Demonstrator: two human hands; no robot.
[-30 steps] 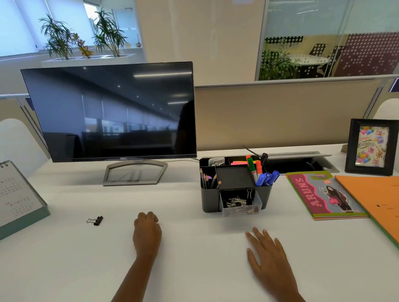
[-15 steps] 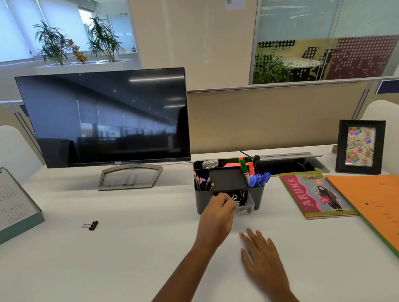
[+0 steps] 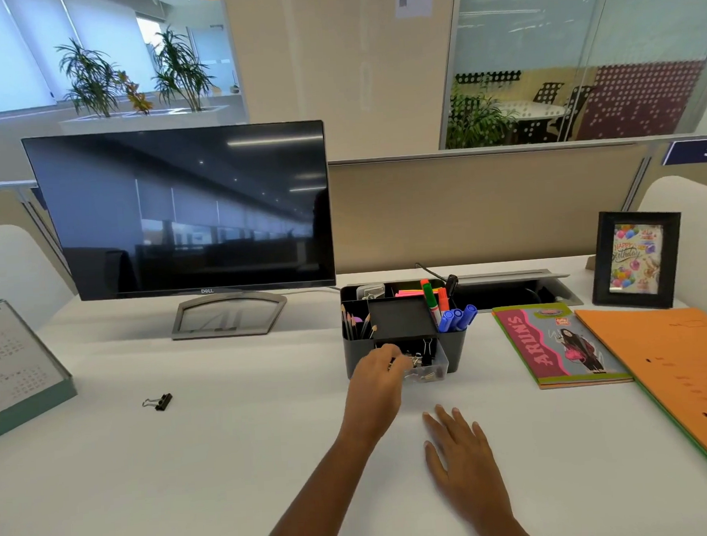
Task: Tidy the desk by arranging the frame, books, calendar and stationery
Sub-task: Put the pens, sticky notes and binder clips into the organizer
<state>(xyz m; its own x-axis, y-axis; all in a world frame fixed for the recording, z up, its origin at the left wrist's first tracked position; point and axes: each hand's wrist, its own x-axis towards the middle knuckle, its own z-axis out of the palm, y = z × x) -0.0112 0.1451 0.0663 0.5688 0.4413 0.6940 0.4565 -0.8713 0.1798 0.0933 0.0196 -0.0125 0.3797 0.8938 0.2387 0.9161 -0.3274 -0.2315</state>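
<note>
My left hand reaches into the clear drawer at the front of the dark desk organizer. Its fingers curl down among the binder clips lying there. The fingertips are hidden, so whether they pinch a clip is unclear. My right hand lies flat on the white desk, fingers spread, holding nothing. A loose black binder clip sits on the desk to the left. The desk calendar stands at the far left edge. At the right are a black photo frame, a pink book and an orange folder.
A dark monitor on a grey stand fills the back left. Behind the organizer an open cable tray is sunk into the desk. Pens, markers and pencils stand upright in the organizer. A beige partition closes the back.
My left hand moved from a fist on the desk near the loose clip rightward to the organizer's drawer. The right hand stayed flat in place.
</note>
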